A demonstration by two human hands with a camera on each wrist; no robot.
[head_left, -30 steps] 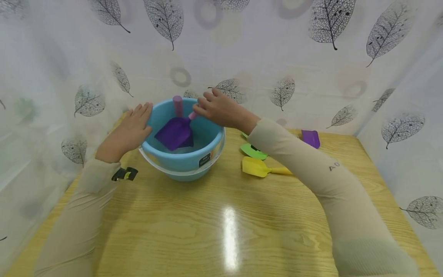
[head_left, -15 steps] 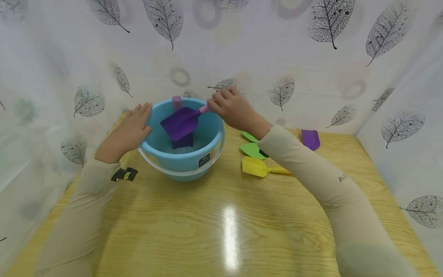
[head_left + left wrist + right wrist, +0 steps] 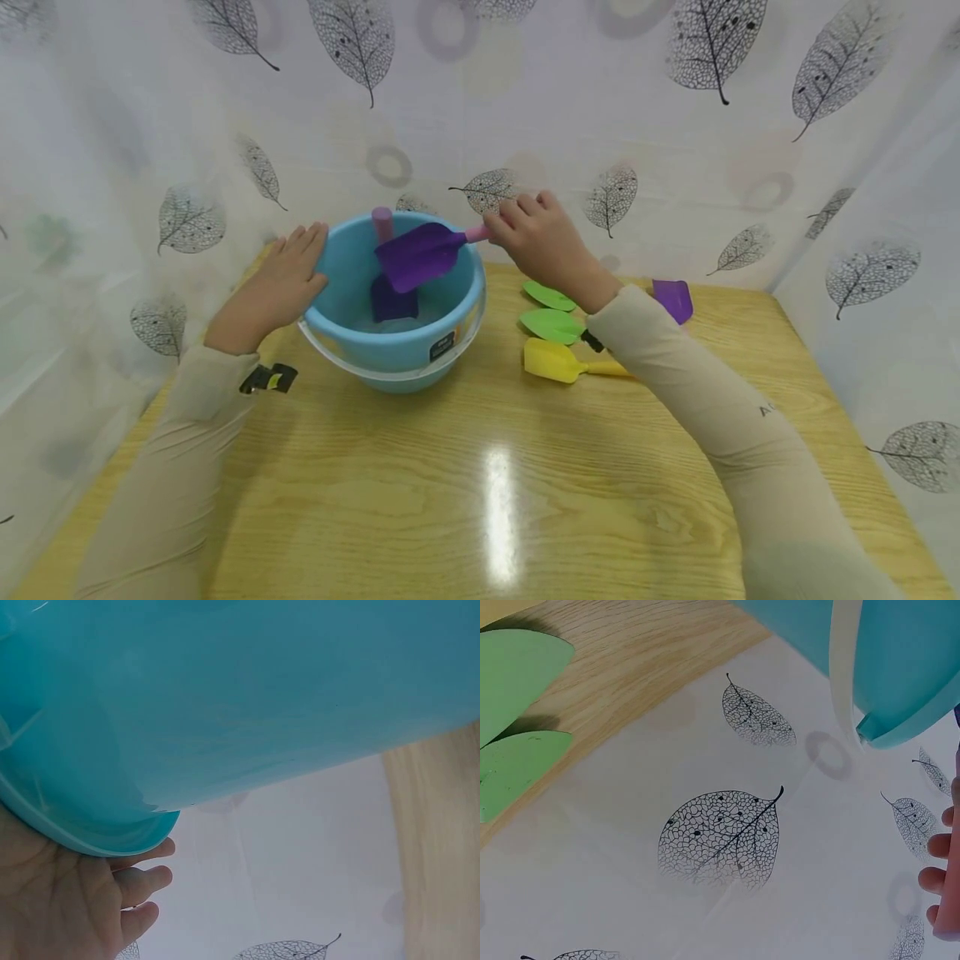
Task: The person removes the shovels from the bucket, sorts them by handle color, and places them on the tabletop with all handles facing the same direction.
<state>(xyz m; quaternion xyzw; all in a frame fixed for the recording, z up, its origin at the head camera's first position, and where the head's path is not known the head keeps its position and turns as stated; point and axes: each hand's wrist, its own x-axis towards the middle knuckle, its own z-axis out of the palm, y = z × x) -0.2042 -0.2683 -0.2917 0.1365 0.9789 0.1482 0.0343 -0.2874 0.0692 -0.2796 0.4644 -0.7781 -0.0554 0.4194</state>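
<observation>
A light blue toy bucket (image 3: 390, 357) with a white handle stands on the table. My left hand (image 3: 272, 287) rests on its left rim with straight fingers; in the left wrist view the palm (image 3: 60, 900) lies against the rim. My right hand (image 3: 543, 242) grips the pink handle of a purple toy shovel (image 3: 422, 257). The shovel's blade slants over the bucket's mouth. In the right wrist view, fingertips curl round the pink handle (image 3: 949, 892). Another toy shovel (image 3: 393, 298) with a purple blade stands inside the bucket, its pink handle leaning on the back wall.
Right of the bucket lie two green leaf-shaped blades (image 3: 551, 326) and a yellow toy shovel (image 3: 553, 360), partly hidden by the right sleeve. A purple blade (image 3: 672, 300) lies farther right. A leaf-print curtain (image 3: 465, 108) hangs behind the wooden table (image 3: 390, 492).
My right hand has moved right, drawing the purple toy shovel up and rightward from deeper in the bucket; its blade now lies flatter. The left hand has stayed on the rim.
</observation>
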